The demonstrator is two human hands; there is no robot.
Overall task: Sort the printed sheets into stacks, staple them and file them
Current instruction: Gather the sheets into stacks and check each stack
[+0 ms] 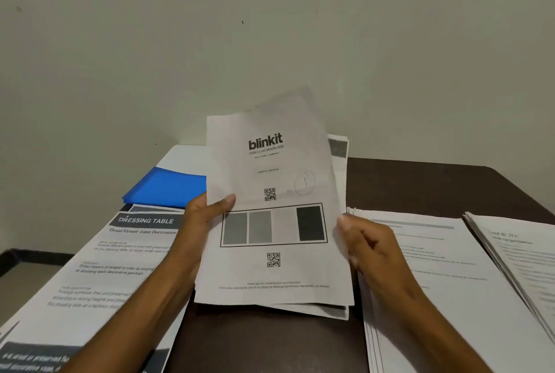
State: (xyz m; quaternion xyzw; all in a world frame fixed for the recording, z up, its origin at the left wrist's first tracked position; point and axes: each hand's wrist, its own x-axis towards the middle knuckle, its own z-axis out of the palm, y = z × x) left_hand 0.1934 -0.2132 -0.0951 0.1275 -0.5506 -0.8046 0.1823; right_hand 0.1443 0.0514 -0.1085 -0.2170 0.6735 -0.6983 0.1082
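I hold a bundle of printed sheets upright above the dark table; its front page shows a "blinkit" logo, two QR codes and a row of grey bars. My left hand grips the bundle's left edge, thumb across the front. My right hand grips the right edge, fingers curled behind the sheets. A "DRESSING TABLE" stack lies at the left. Two more stacks of text pages lie at the right, one near my right hand and one at the frame's edge.
A blue folder lies at the back left on a white sheet, partly behind the held bundle. A plain wall stands right behind the table. The table's left edge drops off near the lower left.
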